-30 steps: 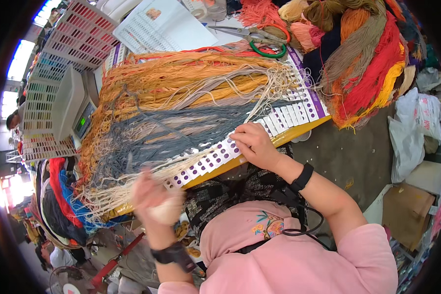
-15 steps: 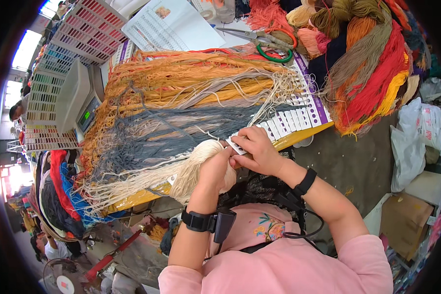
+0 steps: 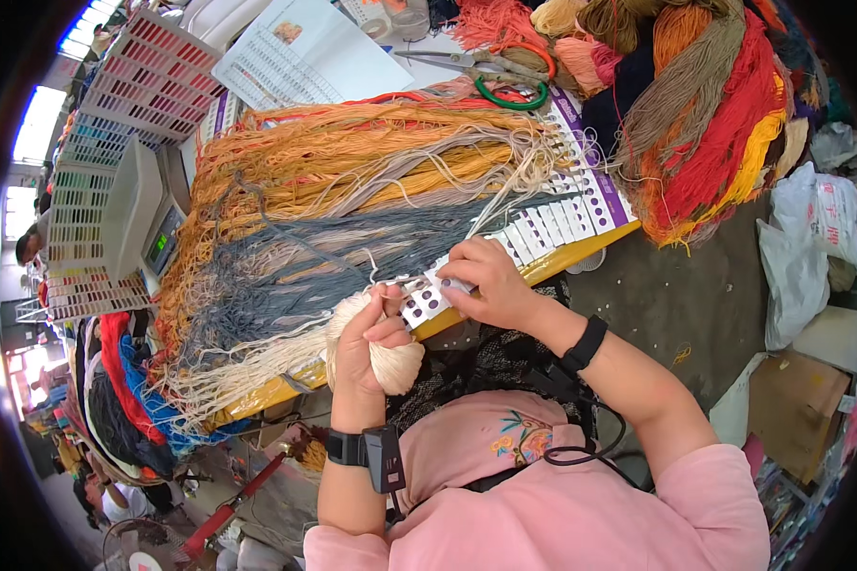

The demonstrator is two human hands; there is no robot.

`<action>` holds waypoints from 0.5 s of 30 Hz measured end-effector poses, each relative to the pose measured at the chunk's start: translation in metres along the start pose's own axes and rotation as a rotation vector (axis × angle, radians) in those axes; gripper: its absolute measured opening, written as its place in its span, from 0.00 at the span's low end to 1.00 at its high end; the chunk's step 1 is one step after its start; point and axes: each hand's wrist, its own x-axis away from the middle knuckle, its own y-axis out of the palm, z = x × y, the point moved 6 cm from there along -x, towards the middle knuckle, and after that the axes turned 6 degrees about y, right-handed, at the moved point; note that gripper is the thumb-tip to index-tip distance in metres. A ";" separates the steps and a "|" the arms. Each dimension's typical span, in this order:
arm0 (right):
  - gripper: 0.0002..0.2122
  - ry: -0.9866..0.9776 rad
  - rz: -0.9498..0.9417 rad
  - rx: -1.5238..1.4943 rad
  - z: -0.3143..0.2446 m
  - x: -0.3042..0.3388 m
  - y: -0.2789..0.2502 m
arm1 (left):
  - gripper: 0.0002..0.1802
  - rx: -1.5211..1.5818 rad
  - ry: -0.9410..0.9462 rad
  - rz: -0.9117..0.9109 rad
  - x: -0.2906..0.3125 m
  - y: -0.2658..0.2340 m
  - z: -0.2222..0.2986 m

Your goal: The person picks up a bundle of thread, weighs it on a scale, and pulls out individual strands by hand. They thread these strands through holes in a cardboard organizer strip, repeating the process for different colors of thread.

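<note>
My left hand (image 3: 357,357) is closed round a thick hank of cream yarn (image 3: 397,367), its fingertips drawing up a strand. Close beside it my right hand (image 3: 493,284) pinches a white card with a row of punched holes (image 3: 423,303) along the near edge of the board. What else lies between its fingertips is hidden. Grey-blue threads (image 3: 305,257), orange threads (image 3: 286,157) and cream threads (image 3: 257,366) lie stretched across the board. Loose cream ends (image 3: 533,162) tangle at the right side, by a purple-and-white perforated strip (image 3: 590,181).
Scissors with red and green handles (image 3: 471,65) and a printed sheet (image 3: 309,57) lie at the back. Coloured hanks (image 3: 705,124) hang at the right. A scale (image 3: 162,238) and colour chart (image 3: 148,76) stand left. Plastic bags (image 3: 800,247) and a cardboard box (image 3: 795,419) are far right.
My left hand has moved left with the cream hank, away from my right hand. Its palm now faces up more, and the holes in the card show between the hands.
</note>
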 end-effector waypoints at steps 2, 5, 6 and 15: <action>0.05 0.022 -0.009 -0.062 0.006 0.001 -0.001 | 0.11 -0.045 -0.043 -0.070 0.002 0.018 -0.002; 0.05 0.074 0.004 -0.247 0.006 -0.005 0.000 | 0.13 -0.668 -0.087 -0.010 -0.018 0.002 -0.019; 0.05 0.092 -0.012 -0.260 0.007 -0.005 0.001 | 0.12 -0.948 -0.079 0.099 -0.015 0.003 -0.021; 0.16 0.078 -0.018 0.228 -0.004 -0.002 0.014 | 0.04 -0.356 0.603 0.198 0.133 -0.079 0.236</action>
